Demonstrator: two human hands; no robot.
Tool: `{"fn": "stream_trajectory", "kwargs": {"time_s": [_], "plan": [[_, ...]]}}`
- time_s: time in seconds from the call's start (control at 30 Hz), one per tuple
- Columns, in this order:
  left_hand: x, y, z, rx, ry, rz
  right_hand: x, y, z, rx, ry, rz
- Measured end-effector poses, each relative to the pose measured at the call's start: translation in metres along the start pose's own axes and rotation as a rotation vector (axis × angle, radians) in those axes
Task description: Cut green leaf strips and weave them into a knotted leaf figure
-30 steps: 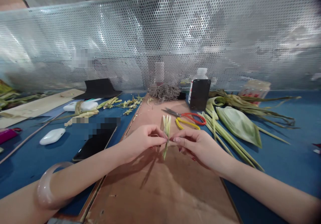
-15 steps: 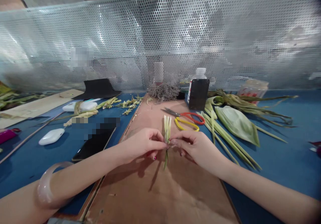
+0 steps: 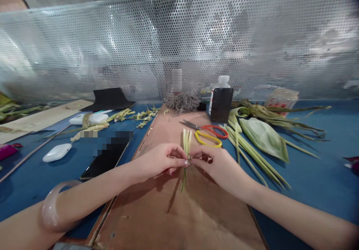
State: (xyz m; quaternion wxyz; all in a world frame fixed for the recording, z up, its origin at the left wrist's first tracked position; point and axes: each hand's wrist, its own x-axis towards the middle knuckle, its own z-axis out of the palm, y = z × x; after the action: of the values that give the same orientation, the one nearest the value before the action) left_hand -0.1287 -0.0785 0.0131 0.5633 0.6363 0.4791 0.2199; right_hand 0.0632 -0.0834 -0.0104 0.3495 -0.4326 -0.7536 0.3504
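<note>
A small bundle of pale green leaf strips (image 3: 186, 141) stands upright over the brown board (image 3: 182, 212). My left hand (image 3: 158, 162) and my right hand (image 3: 217, 166) meet at its middle, both pinching it with thumb and fingertips. The strips fan out above my fingers and a thin tail hangs below them. A pale bangle (image 3: 52, 207) is on my left wrist.
Red and yellow scissors (image 3: 209, 132) lie just behind the hands. Long green stalks (image 3: 252, 151) and a folded leaf (image 3: 263, 138) lie to the right on the blue table (image 3: 322, 175). A black phone (image 3: 102, 162) and white case (image 3: 57, 152) sit left. A bottle (image 3: 221, 102) and wire tangle (image 3: 183, 102) stand at the back.
Both hands with the bundle have dropped slightly toward me, and the fingertips have closed tighter together around the bundle's middle.
</note>
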Motion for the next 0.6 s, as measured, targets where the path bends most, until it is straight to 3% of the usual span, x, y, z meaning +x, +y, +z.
{"fn": "stream_trajectory", "kwargs": {"time_s": [0.3,0.6], "plan": [[0.0009,-0.0019,-0.0015,-0.077,-0.064,0.059,0.0017,0.0055,0.0039,-0.046,0.009,-0.052],[0.0008,-0.0011,-0.0011,-0.027,-0.02,-0.057,-0.0006,0.0025,-0.0004,-0.11,0.055,-0.055]]}}
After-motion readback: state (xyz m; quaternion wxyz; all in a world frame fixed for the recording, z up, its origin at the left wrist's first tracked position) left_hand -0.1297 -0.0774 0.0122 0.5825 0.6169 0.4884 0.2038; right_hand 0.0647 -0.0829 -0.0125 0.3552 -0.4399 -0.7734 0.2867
